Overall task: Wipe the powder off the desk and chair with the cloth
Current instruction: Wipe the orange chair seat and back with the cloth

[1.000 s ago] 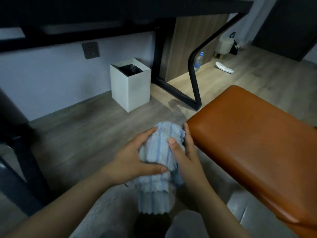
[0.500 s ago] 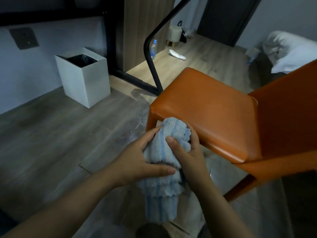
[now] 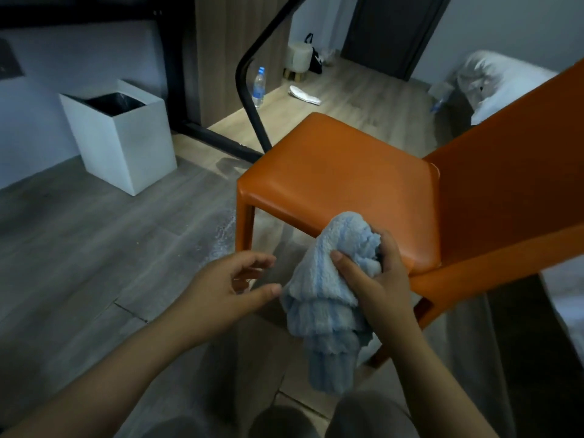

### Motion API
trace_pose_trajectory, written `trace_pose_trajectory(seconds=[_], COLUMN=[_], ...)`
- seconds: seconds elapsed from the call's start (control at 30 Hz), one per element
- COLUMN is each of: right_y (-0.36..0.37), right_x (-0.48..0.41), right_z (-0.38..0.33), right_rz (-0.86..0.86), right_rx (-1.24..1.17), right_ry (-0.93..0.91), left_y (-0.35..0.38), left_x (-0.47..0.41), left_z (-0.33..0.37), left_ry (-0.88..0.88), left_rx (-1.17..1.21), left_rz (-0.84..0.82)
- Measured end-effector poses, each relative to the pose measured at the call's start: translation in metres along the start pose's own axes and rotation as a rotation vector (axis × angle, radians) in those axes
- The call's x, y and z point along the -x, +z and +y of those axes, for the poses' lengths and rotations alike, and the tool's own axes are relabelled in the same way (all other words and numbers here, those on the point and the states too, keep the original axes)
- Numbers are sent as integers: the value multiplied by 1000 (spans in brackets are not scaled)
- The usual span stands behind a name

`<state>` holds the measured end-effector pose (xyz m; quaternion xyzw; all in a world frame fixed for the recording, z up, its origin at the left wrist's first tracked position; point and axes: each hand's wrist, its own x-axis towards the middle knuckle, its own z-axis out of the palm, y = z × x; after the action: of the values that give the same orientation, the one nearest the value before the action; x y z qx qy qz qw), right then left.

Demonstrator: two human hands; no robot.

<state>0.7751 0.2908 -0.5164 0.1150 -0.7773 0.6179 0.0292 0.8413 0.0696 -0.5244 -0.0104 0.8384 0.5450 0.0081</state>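
Observation:
A bunched light-blue cloth (image 3: 328, 279) hangs from my right hand (image 3: 369, 273), which grips its upper part just in front of the near edge of the orange chair's seat (image 3: 335, 175). My left hand (image 3: 230, 286) hovers a little to the left of the cloth, fingers loosely curved, holding nothing. The chair's backrest (image 3: 512, 172) rises at the right. Pale powder (image 3: 224, 232) dusts the floor beside the chair's front-left leg. The desk's black frame (image 3: 249, 99) stands behind the chair; its top is out of view.
A white square bin (image 3: 126, 153) with a black liner stands on the floor at the left. A water bottle (image 3: 259, 86), a small stool (image 3: 298, 61) and a white slipper (image 3: 305, 94) lie beyond the desk leg. A bed with white bedding (image 3: 493, 86) is at the far right.
My left hand has let go of the cloth and drawn away to the left. My right hand carried the cloth up to the chair seat's near edge; the view swung right.

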Motion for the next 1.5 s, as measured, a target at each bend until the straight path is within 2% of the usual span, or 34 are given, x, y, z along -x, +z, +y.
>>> trace_pose_trajectory(seconds=[0.23, 0.5, 0.6, 0.7, 0.83, 1.03, 1.23, 1.33, 1.5], right_y=[-66, -142, -181, -219, -261, -307, -334, -333, -311], right_x=[25, 34, 41, 45, 36, 8, -18, -30, -43], right_z=[31, 59, 58, 50, 28, -18, -58, -70, -69], right_rz=[89, 54, 98, 158, 233, 360, 596, 654, 710], right_rx=[110, 173, 183, 177, 180, 277, 460, 492, 601], right_ry=[-48, -203, -209, -253, -407, -662, -854, -872, -765], left_y=[46, 125, 152, 174, 197, 227, 243, 244, 238], left_x=[-16, -36, -48, -62, -82, -102, -110, -113, -116], left_z=[23, 61, 86, 118, 166, 216, 218, 212, 204], left_ry=[68, 202, 247, 306, 415, 447, 422, 381, 321], left_rx=[-38, -76, -73, -123, -92, 50, 147, 234, 370], left_rz=[12, 152, 189, 159, 206, 132, -15, -54, -132])
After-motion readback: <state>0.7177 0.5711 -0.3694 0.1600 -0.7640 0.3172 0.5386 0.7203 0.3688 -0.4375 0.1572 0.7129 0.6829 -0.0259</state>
